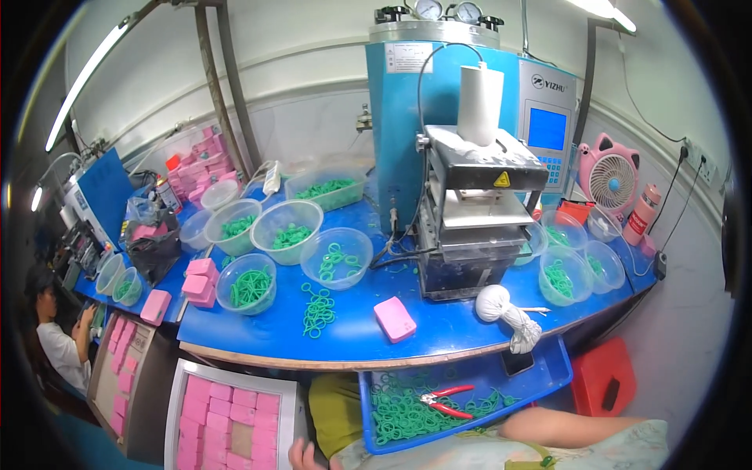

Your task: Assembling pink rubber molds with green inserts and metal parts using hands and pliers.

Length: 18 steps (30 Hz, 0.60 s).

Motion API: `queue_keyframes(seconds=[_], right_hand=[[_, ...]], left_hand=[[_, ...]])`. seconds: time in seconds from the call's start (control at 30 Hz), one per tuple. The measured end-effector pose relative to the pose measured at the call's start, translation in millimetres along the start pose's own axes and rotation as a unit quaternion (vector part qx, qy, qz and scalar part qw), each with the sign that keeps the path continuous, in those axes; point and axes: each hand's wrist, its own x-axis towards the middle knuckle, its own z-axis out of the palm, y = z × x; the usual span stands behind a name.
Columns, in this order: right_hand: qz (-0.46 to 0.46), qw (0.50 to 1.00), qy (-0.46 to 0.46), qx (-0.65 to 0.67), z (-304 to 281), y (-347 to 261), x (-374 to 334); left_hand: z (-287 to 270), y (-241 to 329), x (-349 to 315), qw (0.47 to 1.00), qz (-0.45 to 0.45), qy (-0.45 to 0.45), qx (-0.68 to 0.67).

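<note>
Pink blocks [218, 422], smooth and rectangular, lie packed in rows inside a white-rimmed tray [288, 411] near the left hand [304, 456]; whether that partly visible hand pinches anything, I cannot tell.

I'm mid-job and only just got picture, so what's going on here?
The person's left hand shows at the lower edge, beside a white-framed tray of pink blocks; whether it holds anything is unclear. The right hand is out of sight. Red-handled cutters lie in a blue tray with many green pieces. On the blue table, a single pink block and a loose green pile lie near the front edge.
</note>
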Motion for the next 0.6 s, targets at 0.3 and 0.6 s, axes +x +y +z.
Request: queue_keyframes(seconds=[0.3,0.6], right_hand=[[0.006,0.752,0.657,-0.055,-107.8,-6.5,88.7],[0.005,0.759,0.649,-0.046,-115.6,-8.9,112.0]], left_hand=[[72.1,102.0,210.6,0.983,0.149,-0.101,-0.039],[57.8,78.2,185.9,0.974,0.171,-0.101,-0.109]])
